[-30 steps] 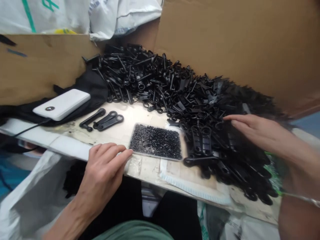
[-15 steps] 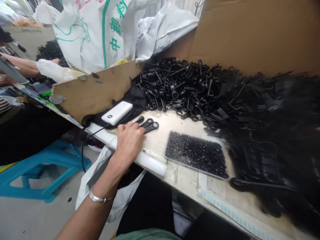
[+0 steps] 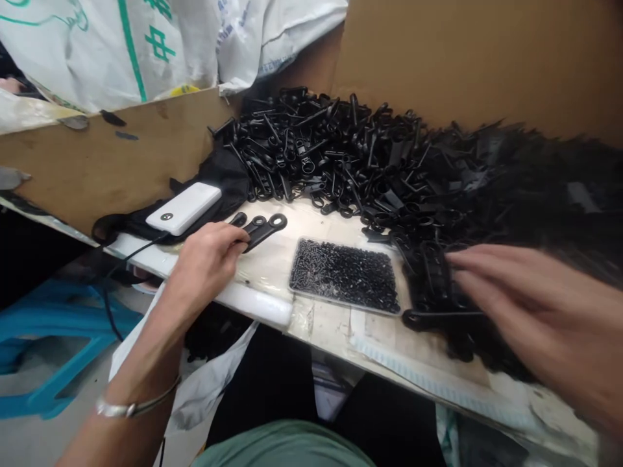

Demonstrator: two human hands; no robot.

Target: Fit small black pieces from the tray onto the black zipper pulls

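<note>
My left hand [image 3: 209, 259] has its fingers closed on the near end of a black plastic part [image 3: 263, 232], one of several lying side by side at the table's left. My right hand [image 3: 520, 305], blurred, is over black parts at the right; its thumb and fingertips are near a black part [image 3: 435, 269], and I cannot make out whether it grips anything. A clear tray [image 3: 344, 306] of small black pieces [image 3: 350, 272] lies between the hands. Behind it is a large heap of black ring-ended parts [image 3: 335, 155].
A white power bank [image 3: 185, 207] with a black cable lies on black cloth [image 3: 226, 175] at the left. Cardboard walls [image 3: 111, 152] border the table, with white sacks [image 3: 175, 52] behind. A blue stool [image 3: 53, 344] stands at lower left.
My right hand has come into view at the right. The view has shifted, so the table items appear further left. My left hand stays at the row of black parts.
</note>
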